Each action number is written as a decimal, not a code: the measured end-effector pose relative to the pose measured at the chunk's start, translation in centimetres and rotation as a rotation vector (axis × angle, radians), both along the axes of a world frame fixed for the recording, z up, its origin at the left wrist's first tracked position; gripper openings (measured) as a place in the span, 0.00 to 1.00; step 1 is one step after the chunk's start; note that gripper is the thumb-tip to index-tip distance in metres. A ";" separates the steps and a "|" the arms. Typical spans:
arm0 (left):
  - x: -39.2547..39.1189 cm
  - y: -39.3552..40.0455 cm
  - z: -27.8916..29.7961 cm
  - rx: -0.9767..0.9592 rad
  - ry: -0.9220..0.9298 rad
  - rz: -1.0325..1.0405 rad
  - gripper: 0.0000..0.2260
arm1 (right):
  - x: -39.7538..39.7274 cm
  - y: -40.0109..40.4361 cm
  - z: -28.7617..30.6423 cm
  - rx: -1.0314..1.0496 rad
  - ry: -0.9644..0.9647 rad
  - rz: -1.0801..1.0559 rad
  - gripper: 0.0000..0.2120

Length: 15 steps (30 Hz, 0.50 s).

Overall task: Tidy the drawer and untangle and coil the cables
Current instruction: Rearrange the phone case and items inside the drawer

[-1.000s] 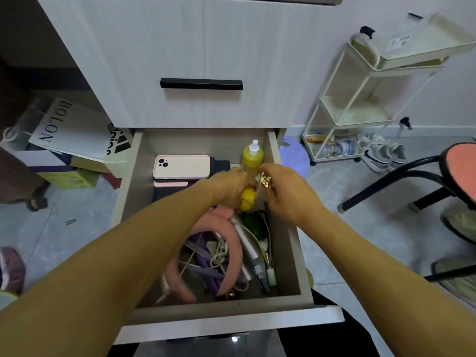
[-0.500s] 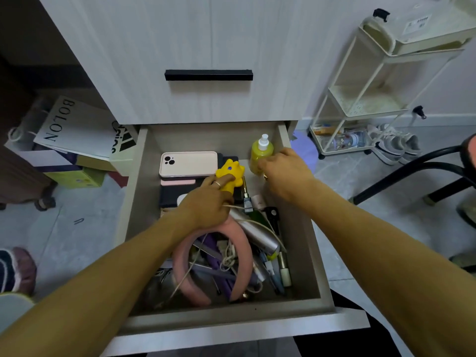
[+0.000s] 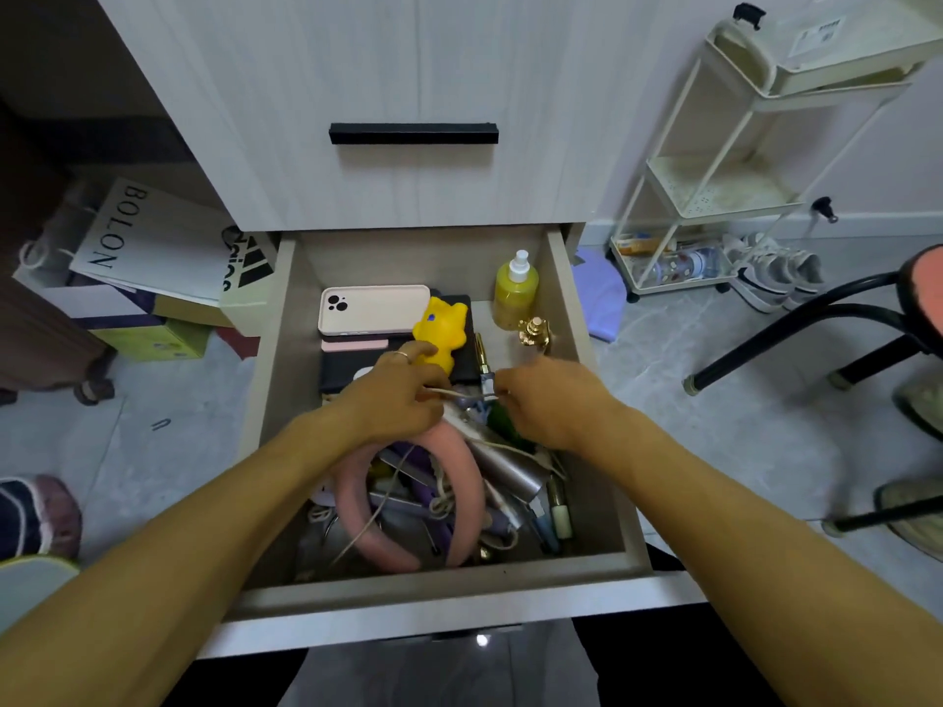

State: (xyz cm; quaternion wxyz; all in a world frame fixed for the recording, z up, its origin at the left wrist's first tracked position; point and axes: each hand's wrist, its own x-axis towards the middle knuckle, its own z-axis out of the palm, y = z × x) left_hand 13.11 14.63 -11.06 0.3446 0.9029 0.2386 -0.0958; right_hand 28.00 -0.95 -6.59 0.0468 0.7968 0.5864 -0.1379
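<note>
Soft even light, edges warped

Matt woodgrain drawer (image 3: 574, 318) (glossy toy (image 3: 443, 329)).

place: home room | cues: sneakers (image 3: 775, 270) on floor; shopping bag (image 3: 148, 242); wire trolley (image 3: 724, 160); personal-clutter drawer (image 3: 439, 579)

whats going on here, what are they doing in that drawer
A person is sorting an open drawer. Both hands meet over its middle: the left hand and the right hand each pinch a thin white cable stretched between them. A yellow toy rests on the phones at the back, beside a yellow spray bottle. The front part holds a tangle of cords with a pink headband.
</note>
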 end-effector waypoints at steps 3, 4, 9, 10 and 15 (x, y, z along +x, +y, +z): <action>-2.4 -0.8 1.1 0.007 -0.066 0.030 0.21 | -2.0 -1.2 -0.4 -0.058 0.280 -0.068 0.16; -3.4 -1.3 1.6 0.032 -0.072 0.018 0.24 | -2.5 -1.4 -0.7 -0.070 0.345 -0.078 0.16; -7.5 -2.8 2.7 0.147 0.024 -0.058 0.34 | -4.3 -1.9 -2.4 -0.236 0.295 -0.093 0.30; -7.8 -2.9 2.7 0.180 0.006 -0.063 0.33 | -4.6 -2.1 -2.7 -0.220 0.316 -0.144 0.30; -9.8 -2.3 3.4 0.145 -0.088 -0.074 0.20 | -4.8 -3.3 -2.0 -0.094 0.318 -0.394 0.32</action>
